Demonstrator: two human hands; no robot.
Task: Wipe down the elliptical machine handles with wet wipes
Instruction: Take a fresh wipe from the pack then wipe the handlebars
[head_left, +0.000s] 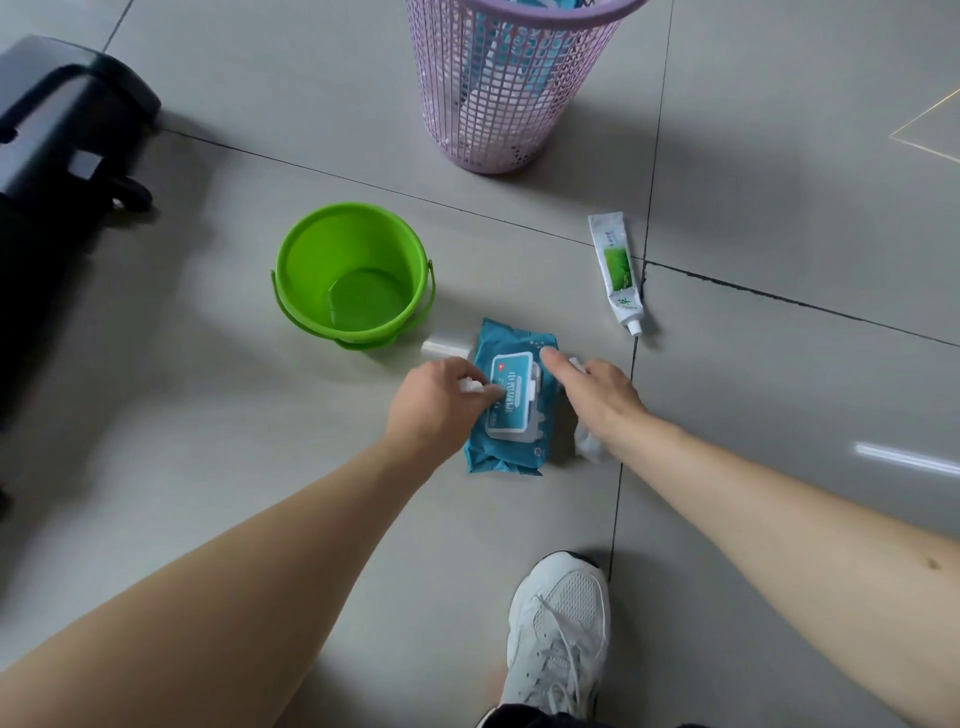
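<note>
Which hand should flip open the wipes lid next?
Probably the left hand: its fingers, pinching a white scrap, sit at the lid's left edge. The right hand holds a crumpled wipe, one finger on the pack.

1. The floor is laid with large pale grey glossy tiles with dark grout lines.
2. A green bucket stands at centre left, with a little clear water in the bottom.
3. Far centre stands a pink mesh basket.
4. A blue wet-wipe pack lies flat just near and right of the bucket, its white lid up.
5. A white wipe shows crumpled at the pack's right edge; whether it rests on the tiles cannot be told.
6. A white-and-green toothpaste tube lies right of the bucket, cap toward the near side.
7. A dark grey machine base sits at the far left.
8. A white sneaker stands at near centre.
</note>
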